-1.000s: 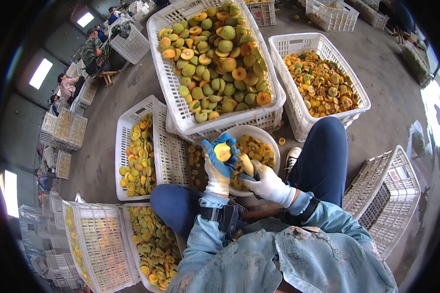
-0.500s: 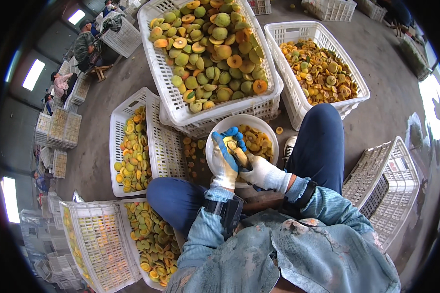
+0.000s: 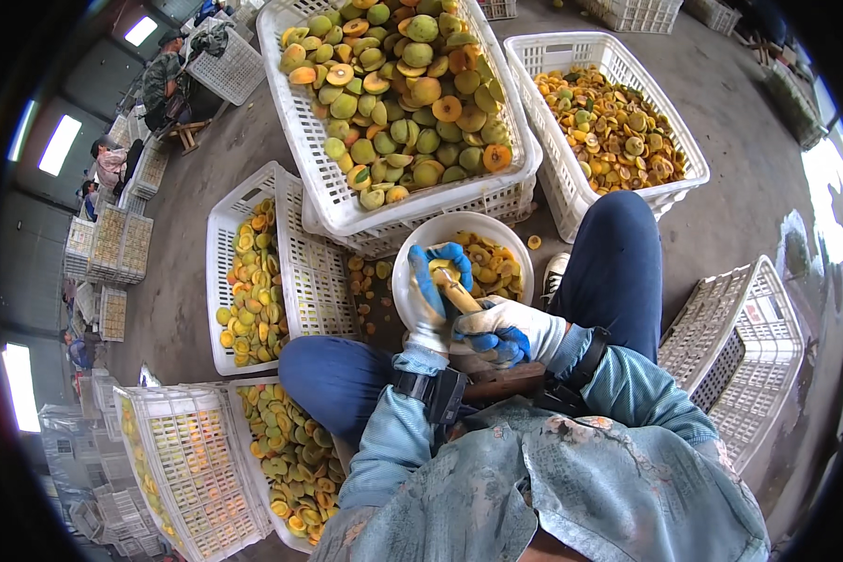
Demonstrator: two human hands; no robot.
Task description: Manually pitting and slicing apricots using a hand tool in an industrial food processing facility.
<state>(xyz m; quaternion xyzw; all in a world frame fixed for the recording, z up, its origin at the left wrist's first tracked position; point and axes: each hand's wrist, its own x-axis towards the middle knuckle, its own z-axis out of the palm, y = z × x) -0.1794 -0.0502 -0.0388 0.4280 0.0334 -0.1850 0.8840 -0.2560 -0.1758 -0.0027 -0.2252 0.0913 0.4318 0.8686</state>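
My left hand [image 3: 428,304], in a white glove with blue coating, curls around a yellow-green fruit half [image 3: 442,268] above the white bowl [image 3: 459,221]. In my right hand [image 3: 508,330], gloved the same way, is a tool with a tan handle [image 3: 460,297]. The tool's far end meets the fruit inside my left hand; its tip is hidden there. Orange-yellow fruit pieces [image 3: 496,269] lie in the bowl below.
A large white crate [image 3: 347,214] heaped with green-orange fruit halves stands ahead. Beside it on the right is a crate [image 3: 571,201] of darker fruit pieces. More crates with fruit [image 3: 217,328] stand at my left; a tilted crate [image 3: 754,365] lies right. People [image 3: 164,89] work far left.
My right hand has turned and drawn slightly down, showing its blue fingers and more of the tool's handle. My left hand still holds the fruit over the bowl.
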